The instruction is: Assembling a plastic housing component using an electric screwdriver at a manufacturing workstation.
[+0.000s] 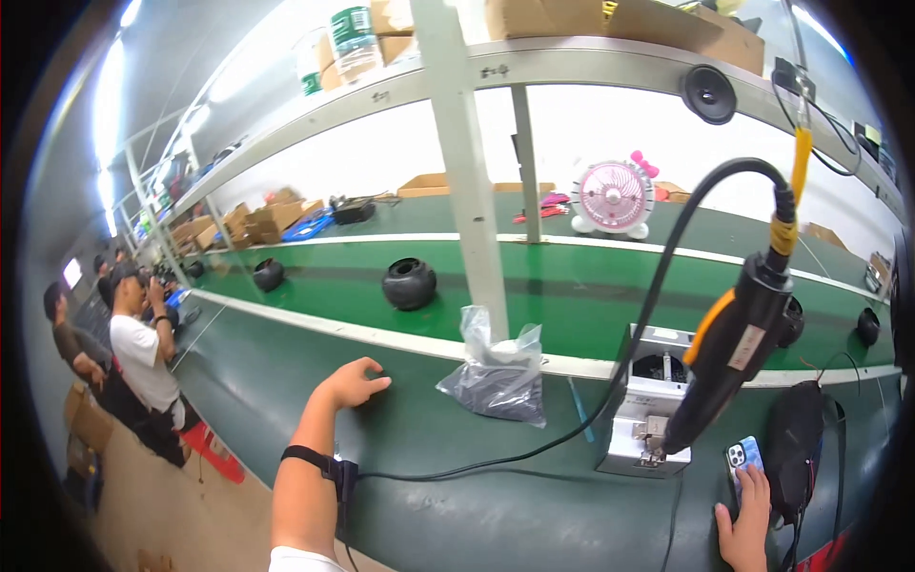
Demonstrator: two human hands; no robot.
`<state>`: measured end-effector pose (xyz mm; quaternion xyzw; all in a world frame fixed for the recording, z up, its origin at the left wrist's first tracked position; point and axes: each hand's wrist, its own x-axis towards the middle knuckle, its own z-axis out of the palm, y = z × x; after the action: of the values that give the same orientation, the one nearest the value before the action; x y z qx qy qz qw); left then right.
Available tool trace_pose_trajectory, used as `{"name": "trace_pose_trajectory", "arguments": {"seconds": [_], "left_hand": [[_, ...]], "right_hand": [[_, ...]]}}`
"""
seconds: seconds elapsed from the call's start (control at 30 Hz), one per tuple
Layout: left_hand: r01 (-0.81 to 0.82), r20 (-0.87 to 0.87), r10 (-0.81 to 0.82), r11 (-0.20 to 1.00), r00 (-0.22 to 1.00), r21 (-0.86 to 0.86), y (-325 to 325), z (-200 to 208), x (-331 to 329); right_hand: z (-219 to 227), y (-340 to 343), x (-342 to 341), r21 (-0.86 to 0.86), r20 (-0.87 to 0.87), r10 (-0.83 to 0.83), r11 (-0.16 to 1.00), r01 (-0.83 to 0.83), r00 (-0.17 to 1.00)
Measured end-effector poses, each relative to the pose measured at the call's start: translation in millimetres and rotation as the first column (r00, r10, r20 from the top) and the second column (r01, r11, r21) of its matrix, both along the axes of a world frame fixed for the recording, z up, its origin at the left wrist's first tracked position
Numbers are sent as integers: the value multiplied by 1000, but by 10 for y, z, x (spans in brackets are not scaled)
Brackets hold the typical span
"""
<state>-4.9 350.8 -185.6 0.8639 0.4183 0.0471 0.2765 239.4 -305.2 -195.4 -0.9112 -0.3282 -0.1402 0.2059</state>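
My left hand (355,383) rests on the dark green worktop, thumb apart from the loosely bent fingers, with nothing in it. A black strap with a small dark box (341,474) and a cable is on that forearm. To its right lies a clear plastic bag (498,381) of dark small contents. At the lower right my right hand (748,522) holds a blue-patterned phone (740,456), camera side up, between thumb and fingers. Between my hands stands a silver metal fixture (637,440). A black electric screwdriver (732,348) hangs over it on a yellow cord.
A black pouch (796,440) with cables lies beside the phone. Behind a pale rail, black round housings (410,284) sit on the green conveyor (343,276). A pink-and-white fan (613,198) stands farther back. A white post (462,172) rises ahead. People (143,348) are at the left.
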Motion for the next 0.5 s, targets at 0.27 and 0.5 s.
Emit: {"name": "trace_pose_trajectory", "arguments": {"seconds": [0.27, 0.5], "left_hand": [[96, -287, -5, 948, 958, 304, 303, 602, 937], [-251, 7, 267, 897, 964, 364, 492, 559, 1705]], "right_hand": [[-62, 18, 93, -4, -117, -96, 995, 97, 988], [-9, 113, 125, 29, -208, -160, 985, 170, 965]]}}
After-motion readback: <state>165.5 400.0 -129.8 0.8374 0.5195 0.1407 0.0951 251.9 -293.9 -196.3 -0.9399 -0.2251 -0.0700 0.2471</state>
